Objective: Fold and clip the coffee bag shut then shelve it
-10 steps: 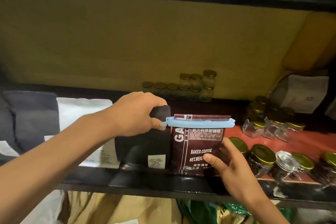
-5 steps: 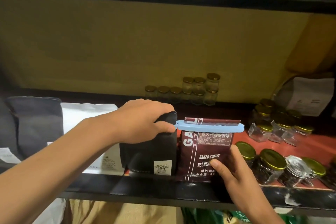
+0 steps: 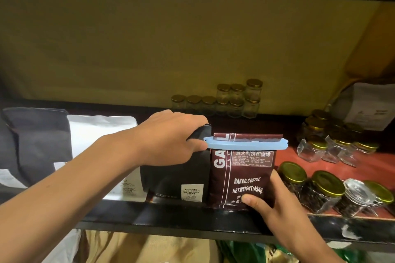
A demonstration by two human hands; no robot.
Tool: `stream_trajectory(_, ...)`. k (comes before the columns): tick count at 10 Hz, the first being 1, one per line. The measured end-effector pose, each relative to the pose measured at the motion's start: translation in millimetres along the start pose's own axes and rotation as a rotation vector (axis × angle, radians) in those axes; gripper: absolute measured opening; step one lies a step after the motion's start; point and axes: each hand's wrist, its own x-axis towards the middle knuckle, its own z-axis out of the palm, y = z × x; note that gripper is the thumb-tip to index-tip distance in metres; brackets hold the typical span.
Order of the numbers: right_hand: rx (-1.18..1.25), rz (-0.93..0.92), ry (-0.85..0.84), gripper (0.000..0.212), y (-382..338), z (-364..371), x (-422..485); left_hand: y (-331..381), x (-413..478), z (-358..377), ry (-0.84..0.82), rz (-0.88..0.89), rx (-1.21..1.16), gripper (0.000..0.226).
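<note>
Coffee bag [image 3: 241, 175], one glossy maroon pouch with its top folded under one long pale-blue plastic clip [image 3: 245, 144], stands upright at the shelf [image 3: 171, 218] front. Right hand [image 3: 277, 205] fingers wrap its lower right corner; left hand [image 3: 171, 136] fingers pinch the clip's left end, over a black pouch [image 3: 175, 179] touching the bag. Gold-lidded glass jars [image 3: 327, 190] crowd the right.

Four bags [image 3: 241, 177], one blue clip [image 3: 245, 145], two hands [image 3: 171, 141], many gold-lidded jars [image 3: 237, 97]
</note>
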Motion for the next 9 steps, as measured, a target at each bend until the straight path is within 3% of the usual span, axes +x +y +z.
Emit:
stream_trajectory(3, -0.122, 0.031, 0.084, 0.043, 7, 7, -2, -4, -4, 9, 0.128, 0.024, 0.023, 0.02)
stream_trajectory(5, -0.166, 0.055, 0.114, 0.034, 1, 13, -11, 2, -10, 10, 0.108, 0.034, 0.093, 0.027)
stream_trajectory(6, -0.192, 0.067, 0.127, 0.042, -3, 18, -23, 4, -14, 12, 0.073, 0.062, 0.109, 0.046)
stream_trajectory(7, -0.197, 0.103, 0.075, 0.06, -20, 16, -43, 4, -26, 8, 0.116, 0.058, 0.047, 0.083)
stream_trajectory(8, -0.155, 0.089, 0.063, 0.075, -40, 7, -70, 5, -48, -5, 0.287, 0.161, 0.162, 0.099)
stream_trajectory(9, -0.186, 0.044, 0.077, 0.077, -69, -3, -100, 15, -76, -12, 0.293, 0.171, 0.219, 0.098)
